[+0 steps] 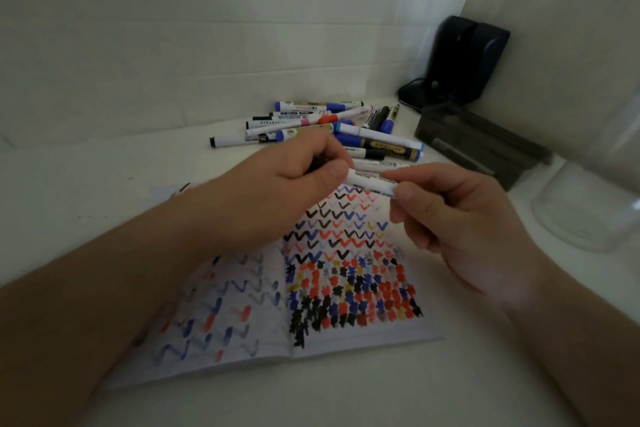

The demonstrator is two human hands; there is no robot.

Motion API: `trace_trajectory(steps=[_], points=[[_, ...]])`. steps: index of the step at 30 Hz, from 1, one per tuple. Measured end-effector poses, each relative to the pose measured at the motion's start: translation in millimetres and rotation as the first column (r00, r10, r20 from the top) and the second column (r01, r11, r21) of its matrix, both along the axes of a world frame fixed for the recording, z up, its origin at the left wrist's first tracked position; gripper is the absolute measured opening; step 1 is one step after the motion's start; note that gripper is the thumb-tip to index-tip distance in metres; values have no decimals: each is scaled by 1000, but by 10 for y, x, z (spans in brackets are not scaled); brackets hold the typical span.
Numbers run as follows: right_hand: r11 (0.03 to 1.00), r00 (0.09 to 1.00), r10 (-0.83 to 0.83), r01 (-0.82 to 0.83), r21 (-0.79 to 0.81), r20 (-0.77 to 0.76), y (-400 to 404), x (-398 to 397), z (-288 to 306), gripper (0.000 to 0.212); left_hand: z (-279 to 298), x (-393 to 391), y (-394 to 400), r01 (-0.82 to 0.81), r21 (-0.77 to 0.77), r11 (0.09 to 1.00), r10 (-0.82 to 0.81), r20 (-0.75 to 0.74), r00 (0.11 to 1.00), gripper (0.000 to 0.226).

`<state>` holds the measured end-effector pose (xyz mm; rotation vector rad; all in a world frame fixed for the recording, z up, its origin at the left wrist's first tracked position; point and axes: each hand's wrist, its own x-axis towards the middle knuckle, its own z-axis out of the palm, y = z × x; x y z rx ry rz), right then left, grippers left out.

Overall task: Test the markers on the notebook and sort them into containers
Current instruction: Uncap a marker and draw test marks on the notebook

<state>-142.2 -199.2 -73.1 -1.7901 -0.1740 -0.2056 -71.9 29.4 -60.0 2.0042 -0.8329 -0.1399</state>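
Both forearms enter from 6 o'clock over the open notebook [346,288], pages crowded with red, blue and black test strokes; left hand [277,191] and right hand [460,218] each pinch an end of one white marker [372,182] at centre, fingers [405,192] clenched on it, probably uncapping or capping. Plenty left: marker pile [322,125] lies unsorted at 12 o'clock on the tabletop [86,184], dark tray [478,146] at 2 o'clock, clear jar [588,211] at 3 o'clock looks empty.
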Motion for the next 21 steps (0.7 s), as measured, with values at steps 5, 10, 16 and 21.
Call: trace_trajectory(steps=[5, 10, 16, 21], points=[[981, 998, 59, -61, 184, 16, 68, 53, -84, 16, 39, -59, -100, -26, -130, 991, 26, -8, 1000, 12], [946, 995, 85, -68, 317, -42, 95, 41, -23, 22, 78, -50, -110, 18, -144, 989, -13, 39, 999, 11], [949, 989, 104, -66, 308, -108, -39, 49, 34, 23, 40, -18, -203, 61, -76, 995, -53, 101, 993, 7], [981, 979, -188, 183, -64, -82, -467, 204, 84, 20, -140, 33, -324, 38, 314, 949, -75, 105, 992, 23]])
